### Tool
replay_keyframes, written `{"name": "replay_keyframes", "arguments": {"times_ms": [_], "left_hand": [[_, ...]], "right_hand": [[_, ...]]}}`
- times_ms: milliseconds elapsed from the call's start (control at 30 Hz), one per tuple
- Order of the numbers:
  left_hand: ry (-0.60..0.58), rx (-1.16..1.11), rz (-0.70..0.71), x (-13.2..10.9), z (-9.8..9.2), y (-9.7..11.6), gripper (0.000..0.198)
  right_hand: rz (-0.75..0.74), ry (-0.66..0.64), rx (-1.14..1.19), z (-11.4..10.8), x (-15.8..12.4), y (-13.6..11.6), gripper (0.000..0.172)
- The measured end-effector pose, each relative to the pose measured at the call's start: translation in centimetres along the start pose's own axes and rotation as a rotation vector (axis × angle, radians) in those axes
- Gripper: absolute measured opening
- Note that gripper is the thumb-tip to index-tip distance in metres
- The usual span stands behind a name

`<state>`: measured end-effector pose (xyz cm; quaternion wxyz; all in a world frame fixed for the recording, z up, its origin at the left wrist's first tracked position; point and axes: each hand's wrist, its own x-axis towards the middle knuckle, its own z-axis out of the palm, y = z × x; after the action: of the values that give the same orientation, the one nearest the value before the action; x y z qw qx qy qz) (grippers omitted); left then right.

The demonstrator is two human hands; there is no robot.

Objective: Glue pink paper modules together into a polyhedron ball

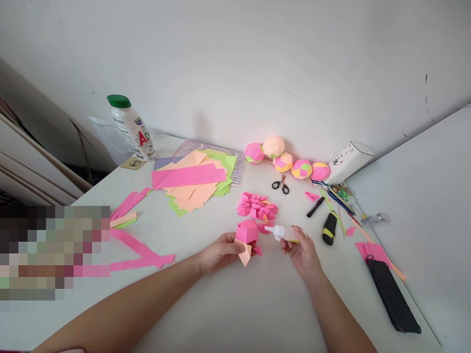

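Observation:
My left hand [222,253] is closed on a partly built folded-paper ball [246,231], mostly pink with a peach piece [244,250] sticking out below. The thumb presses on the peach piece, and the fingers behind are partly hidden. In my right hand [303,252] is a small white glue bottle [281,232], tilted so that its nozzle points left toward the paper ball, a little apart from it. Just beyond the ball lies a heap of small folded pink paper pieces [256,205] on the table.
Finished paper balls [283,162] line the wall, near small scissors [281,185]. Coloured paper sheets [195,181] and a white bottle [134,130] stand at left. A cutter [330,228], a black marker [315,207] and a phone [393,294] lie at right. Pink strips [143,250] lie left.

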<state>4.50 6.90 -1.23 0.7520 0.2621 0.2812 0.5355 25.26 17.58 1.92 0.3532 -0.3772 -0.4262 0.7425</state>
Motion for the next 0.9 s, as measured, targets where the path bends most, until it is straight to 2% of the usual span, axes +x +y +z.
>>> {"name": "replay_keyframes", "arguments": {"times_ms": [200, 333, 467, 567, 667, 700, 767, 833, 900], "left_hand": [[-0.017, -0.074, 0.022, -0.1, 0.2, 0.1, 0.021], [-0.046, -0.169, 0.029, 0.0, -0.1, -0.1, 0.023], [-0.079, -0.267, 0.054, 0.1, -0.5, -0.2, 0.017], [-0.087, -0.273, 0.039, 0.2, -0.5, -0.2, 0.019], [-0.092, -0.259, 0.026, 0.1, -0.4, -0.2, 0.02], [-0.096, -0.258, 0.025, 0.1, -0.4, -0.2, 0.02], [-0.101, -0.252, 0.025, 0.0, -0.3, -0.2, 0.02], [-0.094, -0.236, 0.018, 0.0, -0.3, -0.2, 0.02], [-0.078, -0.225, 0.012, -0.1, -0.2, -0.1, 0.02]], "right_hand": [[-0.058, 0.006, -0.044, -0.2, 0.4, -0.4, 0.025], [-0.163, 0.123, -0.335, -0.7, 0.9, 0.3, 0.039], [-0.261, 0.292, -0.706, -1.7, 1.9, 1.0, 0.037], [-0.246, 0.299, -0.823, -2.6, 2.5, 1.3, 0.038], [-0.251, 0.311, -0.873, -3.0, 2.7, 1.6, 0.053], [-0.29, 0.324, -0.897, -2.9, 2.6, 1.7, 0.058], [-0.46, 0.37, -0.981, -2.5, 2.1, 1.8, 0.064], [-0.727, 0.429, -1.093, -1.6, 1.1, 1.7, 0.06], [-0.973, 0.443, -1.17, -0.6, 0.0, 1.6, 0.048]]}}
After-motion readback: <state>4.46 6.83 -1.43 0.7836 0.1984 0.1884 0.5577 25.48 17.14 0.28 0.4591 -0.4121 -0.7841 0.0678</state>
